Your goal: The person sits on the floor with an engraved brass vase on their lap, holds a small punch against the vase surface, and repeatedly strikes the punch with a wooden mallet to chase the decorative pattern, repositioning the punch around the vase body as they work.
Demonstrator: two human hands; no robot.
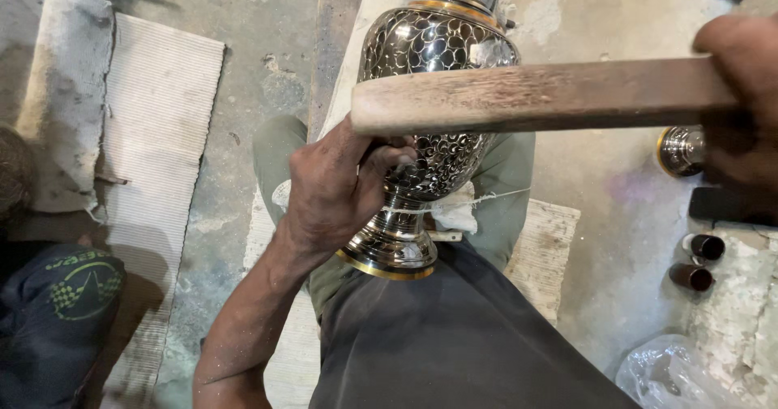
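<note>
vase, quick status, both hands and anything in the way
Left hand pressed on engraved metal vase lying across lap. Right hand grips wooden stick above it. String around vase neck.

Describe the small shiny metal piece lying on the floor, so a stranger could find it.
Start at the big patterned metal vase lying across the person's lap. Look right, under the wooden stick in the right hand. The small silver piece has a gold rim.

Passage across the middle is barred by the wooden stick, held level over the metal vase. Bare floor is left open at upper left, beside the corrugated sheet. At right, room is narrowed by two small dark cylinders (lying close together) and a plastic bag.
</note>
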